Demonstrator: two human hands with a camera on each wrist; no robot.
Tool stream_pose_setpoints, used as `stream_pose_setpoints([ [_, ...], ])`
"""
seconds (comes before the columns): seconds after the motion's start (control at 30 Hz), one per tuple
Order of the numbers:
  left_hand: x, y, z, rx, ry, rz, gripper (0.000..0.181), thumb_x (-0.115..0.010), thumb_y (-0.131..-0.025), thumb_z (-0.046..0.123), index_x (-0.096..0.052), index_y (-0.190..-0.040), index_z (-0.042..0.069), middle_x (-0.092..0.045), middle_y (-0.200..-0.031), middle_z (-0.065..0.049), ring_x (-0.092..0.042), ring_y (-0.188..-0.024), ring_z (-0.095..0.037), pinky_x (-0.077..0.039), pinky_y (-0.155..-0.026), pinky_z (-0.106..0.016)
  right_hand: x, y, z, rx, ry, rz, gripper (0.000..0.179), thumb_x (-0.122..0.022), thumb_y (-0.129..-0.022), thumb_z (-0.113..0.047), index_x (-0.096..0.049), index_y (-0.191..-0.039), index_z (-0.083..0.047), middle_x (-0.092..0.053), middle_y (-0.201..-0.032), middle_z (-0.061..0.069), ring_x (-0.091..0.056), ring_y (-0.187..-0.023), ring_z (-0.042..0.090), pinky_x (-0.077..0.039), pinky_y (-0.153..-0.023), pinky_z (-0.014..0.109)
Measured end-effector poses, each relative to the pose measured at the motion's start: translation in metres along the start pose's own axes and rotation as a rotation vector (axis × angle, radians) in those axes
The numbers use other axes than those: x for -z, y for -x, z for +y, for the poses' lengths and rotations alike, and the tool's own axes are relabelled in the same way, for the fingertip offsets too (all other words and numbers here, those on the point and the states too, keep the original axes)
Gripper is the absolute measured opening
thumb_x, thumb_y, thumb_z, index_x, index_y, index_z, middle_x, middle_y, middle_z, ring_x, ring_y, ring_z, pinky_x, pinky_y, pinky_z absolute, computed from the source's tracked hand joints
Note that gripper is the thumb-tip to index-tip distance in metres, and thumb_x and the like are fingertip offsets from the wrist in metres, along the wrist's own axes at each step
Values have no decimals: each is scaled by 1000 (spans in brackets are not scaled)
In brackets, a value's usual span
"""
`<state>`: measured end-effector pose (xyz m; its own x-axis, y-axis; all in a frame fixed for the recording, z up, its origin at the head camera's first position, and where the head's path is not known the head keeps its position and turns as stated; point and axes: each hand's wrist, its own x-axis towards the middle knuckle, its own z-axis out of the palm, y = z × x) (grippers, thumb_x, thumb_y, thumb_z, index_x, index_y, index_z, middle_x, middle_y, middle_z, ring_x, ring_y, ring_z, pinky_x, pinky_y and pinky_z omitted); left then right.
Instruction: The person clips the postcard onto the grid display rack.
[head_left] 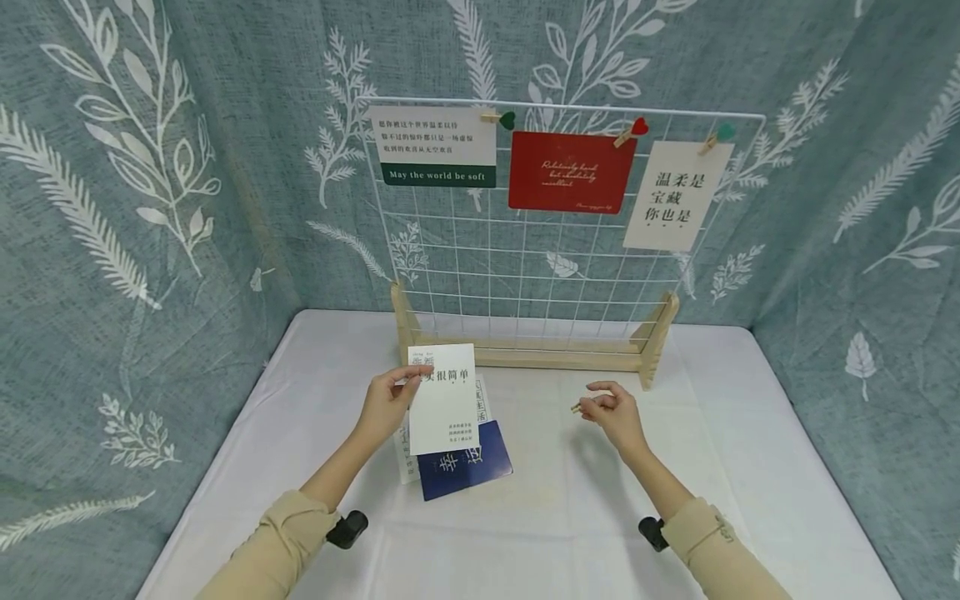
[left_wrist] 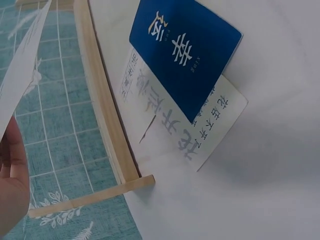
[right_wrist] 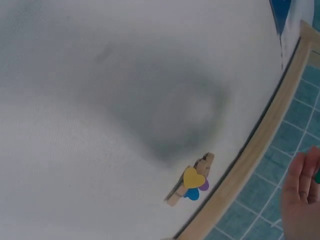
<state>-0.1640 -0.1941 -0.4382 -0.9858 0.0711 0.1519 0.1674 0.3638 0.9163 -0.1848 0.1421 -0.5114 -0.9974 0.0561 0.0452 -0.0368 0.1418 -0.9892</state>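
My left hand (head_left: 387,402) pinches a white card (head_left: 444,417) with black Chinese lettering at its left edge, thumb and fingers on either side. Under it lie a dark blue card (head_left: 468,468) and a white card (left_wrist: 182,137) with grey lettering, overlapping on the table. My right hand (head_left: 617,415) holds a small wooden clothespin (head_left: 576,408) between thumb and fingers, above the table; a bit of green shows at the edge of the right wrist view. Several wooden clothespins with yellow, blue and purple hearts (right_wrist: 193,178) lie by the stand's base.
A white wire grid (head_left: 517,267) stands upright in a wooden base (head_left: 525,357) at the back. Clipped along its top are a white-and-green card (head_left: 435,146), a red card (head_left: 572,172) and a white card (head_left: 678,196). Patterned cloth (head_left: 150,208) hangs around the white table.
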Motion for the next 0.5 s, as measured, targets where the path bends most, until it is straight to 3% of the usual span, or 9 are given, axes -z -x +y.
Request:
stream_pose_setpoints([
  [0.1,0,-6,-2,0,4,10,24,-47,-96,-2,-61,-114,-9,-58,-124,-27,-41,-48,-3,-34,-48,-15,0,0,1,25,88,4,29,-63,-86,4,-55,-110,19,-71,-79,16,-62,-62,-6,-53,-64,13],
  [0.2,0,-14,-10,-12,10,23,25,-48,-96,1,-62,-115,-7,-58,-126,-24,-44,-52,2,-35,-48,-14,0,-1,2,60,155,38,26,-65,-85,2,-60,-104,18,-69,-88,27,-60,-62,-8,-51,-61,11],
  [0.33,-1,-20,-14,-44,11,40,24,-49,-96,2,-63,-114,-6,-58,-126,-24,-46,-57,3,-35,-49,-15,0,-1,4,97,188,82,21,-66,-84,3,-63,-100,17,-68,-89,29,-59,-62,-6,-50,-57,13],
  [0.5,0,-24,-12,-65,13,60,23,-50,-95,1,-64,-112,-6,-59,-124,-24,-35,-45,-1,-31,-46,-16,1,0,5,122,216,115,17,-67,-82,6,-64,-96,15,-67,-87,30,-57,-61,-5,-56,-58,25],
])
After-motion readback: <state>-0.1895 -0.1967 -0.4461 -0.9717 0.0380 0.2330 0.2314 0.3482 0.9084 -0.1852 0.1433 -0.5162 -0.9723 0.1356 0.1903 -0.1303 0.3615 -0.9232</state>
